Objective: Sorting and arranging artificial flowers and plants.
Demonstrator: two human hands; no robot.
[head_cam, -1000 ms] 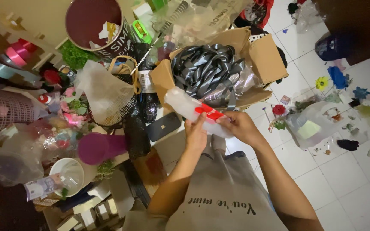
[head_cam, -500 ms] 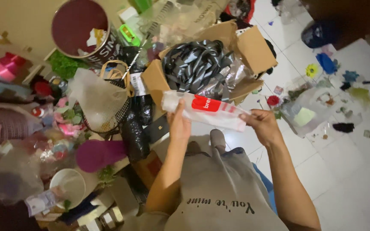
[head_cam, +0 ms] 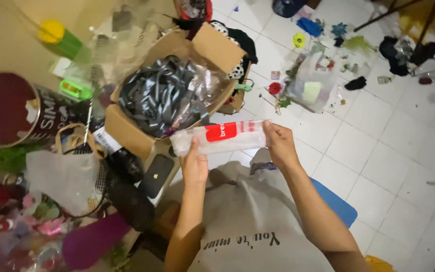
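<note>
A translucent plastic bag point(head_cam: 221, 136) with a red label is stretched level between 2 hands, above the person's grey-shirted lap. The left hand point(head_cam: 194, 163) pinches its left end with closed fingers, and the right hand point(head_cam: 278, 142) grips the right end. Just beyond stands an open cardboard box point(head_cam: 127, 132) of dark ribbon point(head_cam: 159, 95); a black phone point(head_cam: 156, 175) lies nearby.

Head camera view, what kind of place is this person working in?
Probably a home craft corner, perhaps for bouquets or gifts. A cardboard box full of dark ribbon sits on the white tiled floor, artificial flowers lie scattered, and both hands stretch a clear plastic bag.
</note>
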